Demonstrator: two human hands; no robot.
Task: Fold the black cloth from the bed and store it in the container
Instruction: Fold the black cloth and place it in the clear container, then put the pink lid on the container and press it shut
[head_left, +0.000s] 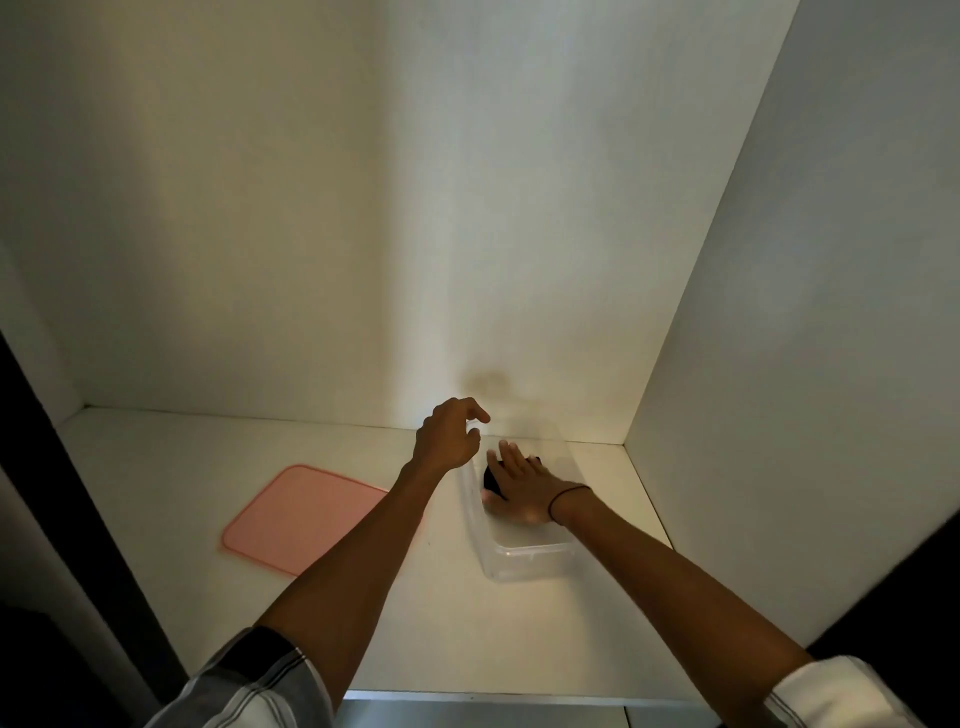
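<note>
Head camera looks down into a white cupboard, onto its shelf (363, 597), and both forearms reach forward over it. On the right part of the shelf stands a clear plastic container (524, 564), a long box with no lid on it, one short end toward the person and the other end near the back wall (311, 208). The black cloth (491, 480) lies inside this container, in the far half; only a small dark piece of it is seen, because the right hand (524, 486) covers most of it. This hand is flat, palm down, with the fingers stretched out and close together, and it lies on the cloth inside the box. It seems to press on the cloth more than to grip it. A thin dark band (569, 493) goes around the right wrist. The left hand (449, 434) is over the far left corner of the container, a little above the rim. Its fingers are bent and loosely apart, the thumb and first finger pointing toward the box, and it holds nothing; if a fingertip touches the rim, I cannot tell. To the left of the container, flat on the shelf and apart from it, lies a pink lid (306, 519) with round corners; the left forearm passes over its right edge. At the bottom edge both sleeves (249, 680) are rolled up, pale with dark stripes.
</note>
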